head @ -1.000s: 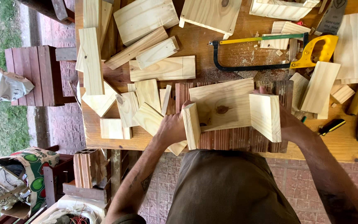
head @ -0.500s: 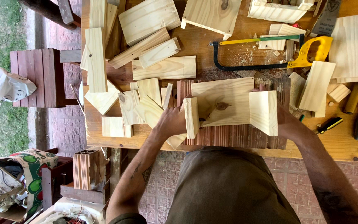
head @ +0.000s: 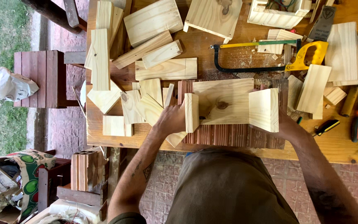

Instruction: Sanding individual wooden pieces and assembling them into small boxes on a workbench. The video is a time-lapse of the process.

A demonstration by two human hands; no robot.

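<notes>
The left hand [head: 171, 120] pressed an upright pine side piece [head: 192, 112] against the left end of a flat pine board [head: 222, 101]; the right hand [head: 286, 124], fingers hidden, steadied a second side piece [head: 264, 110] at the other end. All rested on a ribbed reddish base [head: 233, 135] near the workbench [head: 336, 147] front edge. Uneven pressure could probably tip either upright or slide the assembly off the edge. A hacksaw [head: 266, 56] lay beyond.

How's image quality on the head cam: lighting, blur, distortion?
Head view: soft, even daylight, no harsh glare on the workbench; left hand and pale boards sharp, no motion blur; mild wide-angle bend at the edges; right hand mostly hidden behind the upright board.
</notes>
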